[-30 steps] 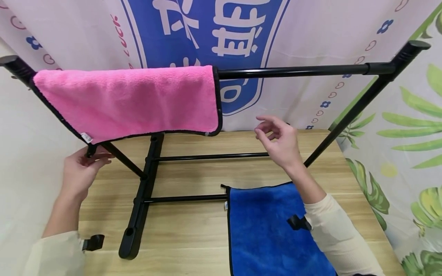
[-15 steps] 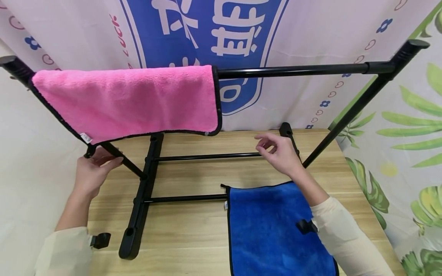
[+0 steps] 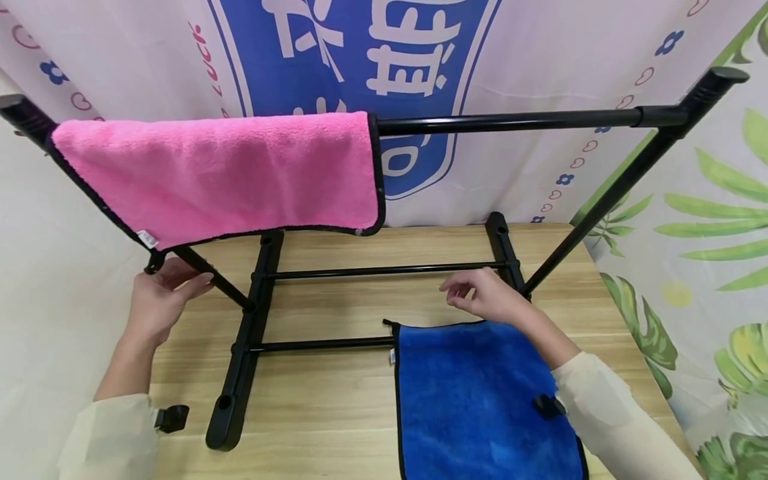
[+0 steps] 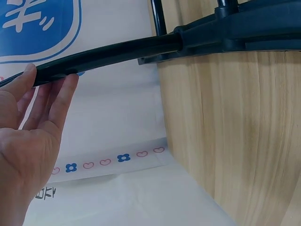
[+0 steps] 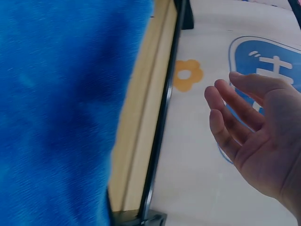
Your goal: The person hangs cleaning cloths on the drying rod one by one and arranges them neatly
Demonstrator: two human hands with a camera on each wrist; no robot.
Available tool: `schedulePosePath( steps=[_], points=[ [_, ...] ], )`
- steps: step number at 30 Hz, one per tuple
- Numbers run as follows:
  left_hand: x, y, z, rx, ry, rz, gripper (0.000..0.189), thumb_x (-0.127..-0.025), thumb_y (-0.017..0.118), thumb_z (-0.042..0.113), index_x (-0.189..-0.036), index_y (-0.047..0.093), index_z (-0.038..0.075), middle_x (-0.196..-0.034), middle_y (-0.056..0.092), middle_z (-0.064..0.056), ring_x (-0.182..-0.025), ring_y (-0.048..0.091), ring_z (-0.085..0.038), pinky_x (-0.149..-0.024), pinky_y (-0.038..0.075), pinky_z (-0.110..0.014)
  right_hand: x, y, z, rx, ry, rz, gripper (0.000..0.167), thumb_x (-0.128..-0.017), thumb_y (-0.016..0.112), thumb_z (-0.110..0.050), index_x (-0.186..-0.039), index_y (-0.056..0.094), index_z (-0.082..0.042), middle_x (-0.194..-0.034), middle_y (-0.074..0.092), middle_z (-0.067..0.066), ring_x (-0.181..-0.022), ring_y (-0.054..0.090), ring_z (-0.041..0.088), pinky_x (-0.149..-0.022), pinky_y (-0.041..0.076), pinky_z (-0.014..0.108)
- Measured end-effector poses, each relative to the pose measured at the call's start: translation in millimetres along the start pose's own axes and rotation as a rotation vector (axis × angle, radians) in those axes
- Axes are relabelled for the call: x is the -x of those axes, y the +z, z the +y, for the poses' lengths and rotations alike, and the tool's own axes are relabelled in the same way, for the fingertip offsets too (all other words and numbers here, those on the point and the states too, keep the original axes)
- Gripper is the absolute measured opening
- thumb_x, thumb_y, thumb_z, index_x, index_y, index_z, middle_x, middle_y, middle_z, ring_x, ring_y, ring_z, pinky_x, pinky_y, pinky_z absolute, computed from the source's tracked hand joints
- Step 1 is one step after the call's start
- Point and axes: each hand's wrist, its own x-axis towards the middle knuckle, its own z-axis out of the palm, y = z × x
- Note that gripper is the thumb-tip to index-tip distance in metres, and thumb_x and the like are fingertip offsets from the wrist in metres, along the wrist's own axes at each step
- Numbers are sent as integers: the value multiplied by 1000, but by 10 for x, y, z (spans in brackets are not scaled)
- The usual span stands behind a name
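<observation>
A pink towel (image 3: pixel 240 180) with black edging hangs over the left part of the top rail of a black rack. Just below its lower left corner, my left hand (image 3: pixel 159 300) holds the rack's left upright post (image 3: pixel 219 283). In the left wrist view, the thumb and fingertips of that hand (image 4: pixel 37 117) meet the post (image 4: pixel 117 52). My right hand (image 3: pixel 480 293) holds nothing, its fingers loosely bent, just above the far edge of a blue towel (image 3: pixel 474 400). That towel covers part of the rack's near lower bar (image 3: pixel 324 345).
Bare top rail (image 3: pixel 510 122) runs to the right post (image 3: pixel 600 207). The rack's left foot (image 3: pixel 240 373) and right foot (image 3: pixel 503 240) stand on a wooden table (image 3: pixel 312 413). Behind hangs a printed white curtain (image 3: pixel 516 60); leaf-patterned cloth (image 3: pixel 714 267) is on the right.
My left hand has moved right, from beside the towel's corner onto the left post. My right hand has lowered toward the blue towel's far edge. Both towels have stayed in place.
</observation>
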Motion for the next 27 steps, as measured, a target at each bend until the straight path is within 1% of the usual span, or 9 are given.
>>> schedulePosePath(
  steps=[6, 8, 13, 15, 17, 20, 23, 25, 27],
  points=[
    [6, -4, -19, -54, 4, 14, 18, -91, 66, -18, -102, 69, -4, -97, 74, 1, -91, 73, -5, -78, 60, -23, 172, 94, 142, -2, 56, -76, 18, -94, 71, 1, -111, 75, -1, -89, 72, -3, -83, 66, 10, -66, 58, 25],
    [9, -6, -24, -168, 9, 34, 17, -91, 68, -14, -103, 70, -2, -96, 74, 7, -92, 72, -1, -77, 59, -19, 235, 143, 183, -13, 57, -107, 18, -94, 72, -1, -112, 75, -1, -90, 72, -3, -82, 65, 9, -68, 58, 26],
    [5, -4, -47, -465, 40, 69, 21, -91, 75, -5, -112, 73, -4, -95, 73, 22, -93, 68, 7, -75, 53, -8, 395, 257, 260, -57, 65, -170, 19, -95, 72, -3, -113, 75, -1, -92, 72, -1, -82, 66, 7, -72, 58, 26],
    [2, 0, -61, -476, 48, 67, 24, -91, 74, -6, -115, 71, -8, -96, 74, 22, -93, 68, 6, -75, 53, -8, 457, 286, 275, -55, 68, -180, 19, -94, 73, -2, -113, 75, -1, -93, 73, 1, -82, 67, 6, -72, 59, 26],
    [3, 7, -77, -462, 40, 65, 26, -91, 74, -7, -116, 71, -9, -97, 75, 21, -92, 69, 5, -75, 54, -9, 512, 307, 285, -42, 68, -190, 18, -94, 74, -2, -112, 76, -2, -94, 74, 2, -81, 67, 5, -71, 59, 25],
    [2, 17, -113, -425, 27, 63, 27, -91, 73, -8, -118, 70, -10, -98, 76, 18, -90, 70, 4, -75, 55, -10, 582, 333, 278, -3, 90, -211, 19, -92, 75, -2, -111, 76, -2, -93, 74, 0, -80, 66, 3, -71, 59, 25],
    [0, 26, -146, -368, 23, 58, 28, -91, 72, -10, -119, 69, -11, -98, 76, 16, -89, 71, 3, -76, 56, -11, 634, 368, 279, 63, 107, -222, 21, -91, 76, -3, -112, 76, -3, -91, 72, -4, -79, 64, 2, -70, 58, 25],
    [0, 25, -166, -378, 20, 55, 28, -91, 72, -9, -119, 69, -12, -98, 76, 17, -89, 71, 3, -77, 55, -11, 664, 408, 284, 112, 117, -219, 21, -90, 77, -3, -111, 76, -5, -92, 71, -5, -79, 64, 2, -70, 57, 24],
    [6, 23, -180, -377, -12, 39, 28, -93, 72, -7, -120, 67, -12, -100, 75, 18, -91, 70, 4, -79, 55, -11, 689, 461, 306, 148, 104, -203, 23, -88, 80, -4, -111, 76, -5, -93, 72, -3, -79, 64, 3, -70, 57, 24]
  ],
)
